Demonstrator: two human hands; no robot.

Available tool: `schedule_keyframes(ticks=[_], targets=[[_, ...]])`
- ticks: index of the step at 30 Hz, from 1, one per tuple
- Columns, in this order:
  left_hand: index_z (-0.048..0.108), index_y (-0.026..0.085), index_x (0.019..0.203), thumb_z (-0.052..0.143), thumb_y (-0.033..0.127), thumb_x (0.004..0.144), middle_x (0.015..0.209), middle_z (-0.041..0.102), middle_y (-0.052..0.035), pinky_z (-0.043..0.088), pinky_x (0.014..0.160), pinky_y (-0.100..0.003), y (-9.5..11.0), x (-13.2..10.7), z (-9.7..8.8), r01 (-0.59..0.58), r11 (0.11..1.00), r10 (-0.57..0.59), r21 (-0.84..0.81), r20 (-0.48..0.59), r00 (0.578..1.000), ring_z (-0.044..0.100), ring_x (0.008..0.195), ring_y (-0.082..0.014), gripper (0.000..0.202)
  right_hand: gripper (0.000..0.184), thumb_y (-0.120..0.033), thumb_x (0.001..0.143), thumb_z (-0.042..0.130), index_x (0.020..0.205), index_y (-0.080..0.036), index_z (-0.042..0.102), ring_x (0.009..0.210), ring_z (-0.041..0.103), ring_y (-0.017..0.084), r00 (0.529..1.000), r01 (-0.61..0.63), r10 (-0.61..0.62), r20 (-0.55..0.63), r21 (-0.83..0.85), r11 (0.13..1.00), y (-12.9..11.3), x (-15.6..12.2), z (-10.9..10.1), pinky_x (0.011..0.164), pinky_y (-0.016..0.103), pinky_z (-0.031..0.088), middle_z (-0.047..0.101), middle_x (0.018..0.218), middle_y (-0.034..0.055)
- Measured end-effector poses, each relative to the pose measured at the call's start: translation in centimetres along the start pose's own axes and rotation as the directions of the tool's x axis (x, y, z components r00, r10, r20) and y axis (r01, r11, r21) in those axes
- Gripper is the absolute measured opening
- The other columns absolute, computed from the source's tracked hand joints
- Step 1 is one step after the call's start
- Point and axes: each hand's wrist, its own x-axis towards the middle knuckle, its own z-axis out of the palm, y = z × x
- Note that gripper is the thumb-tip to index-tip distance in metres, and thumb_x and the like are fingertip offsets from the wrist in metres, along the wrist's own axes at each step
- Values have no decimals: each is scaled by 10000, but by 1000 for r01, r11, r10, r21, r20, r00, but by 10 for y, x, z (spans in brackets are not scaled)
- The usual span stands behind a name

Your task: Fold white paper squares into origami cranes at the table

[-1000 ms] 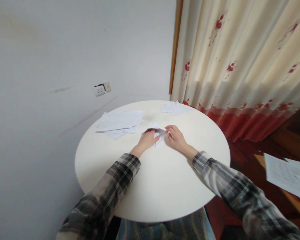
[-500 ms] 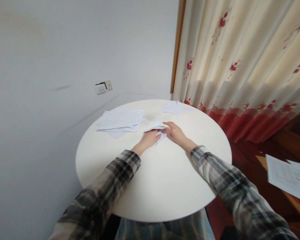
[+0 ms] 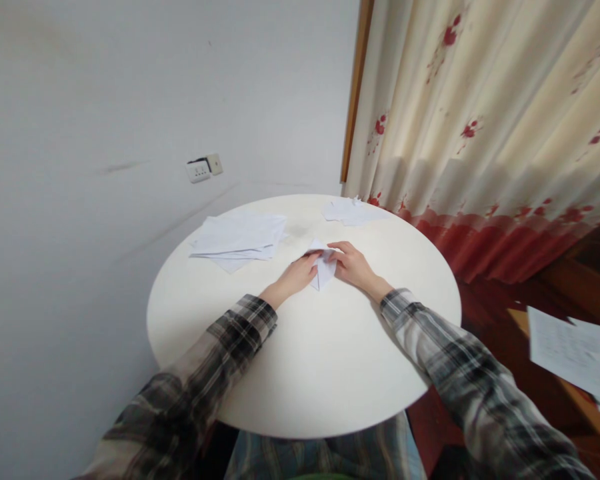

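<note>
Between my hands, a small folded sheet of white paper (image 3: pixel 323 274) lies on the round white table (image 3: pixel 325 360), its lower tip pointing toward me. From the left side, my left hand (image 3: pixel 299 272) is closed on it, with the fingertips partly hidden at the upper flap. On the other side my right hand (image 3: pixel 353 263) grips the paper's right edge between bent fingers and thumb. Both wrists rest low, close to the tabletop.
A stack of white paper sheets (image 3: pixel 237 235) lies at the table's back left. More white paper pieces (image 3: pixel 351 211) sit at the back edge. A wall is close on the left, a flowered curtain (image 3: pixel 470 133) hangs behind, and written sheets (image 3: pixel 570 350) lie lower right.
The paper's raised upper flap has come down and in, so more of the folded shape shows between my hands. My hands have barely shifted, and the view has moved slightly.
</note>
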Motion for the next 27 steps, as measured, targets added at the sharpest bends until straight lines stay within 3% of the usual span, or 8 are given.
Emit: schedule_keyframes(ticks=[7, 13, 22, 27], targets=[[396, 134, 1263, 411, 150, 816, 1263, 508, -119, 374, 1003, -350, 1, 1, 3, -60, 998, 60, -8, 3, 998, 476, 1165, -195, 447, 253, -68, 720, 452, 892, -179, 601, 1056, 485, 198, 1000, 1, -1, 2, 36, 999, -4, 1, 1, 907, 351, 441, 546, 1128, 91], [515, 165, 1146, 376, 194, 855, 1207, 557, -76, 374, 1003, -324, 10, -1, -3, -80, 997, 79, 6, 53, 995, 493, 1143, -174, 324, 188, -154, 773, 475, 908, -181, 603, 1080, 477, 211, 1000, 12, -13, 19, 6, 1000, -4, 0, 1, 908, 375, 447, 525, 1162, 103], [568, 141, 1051, 259, 204, 901, 1127, 604, -82, 385, 980, -312, 14, -1, -8, -46, 998, 42, 32, 109, 993, 536, 1071, -165, 349, 166, -138, 771, 490, 880, -177, 609, 1054, 485, 208, 996, 77, -75, 38, -39, 996, -6, 2, 2, 877, 366, 459, 531, 1149, 108], [545, 141, 1094, 363, 229, 869, 1178, 575, -91, 374, 991, -325, 16, -3, -10, -81, 997, 78, 11, 131, 988, 504, 1122, -187, 303, 165, -133, 778, 487, 883, -177, 607, 1043, 487, 208, 996, 82, -80, 50, -41, 996, -6, 2, 2, 858, 365, 464, 533, 1143, 108]])
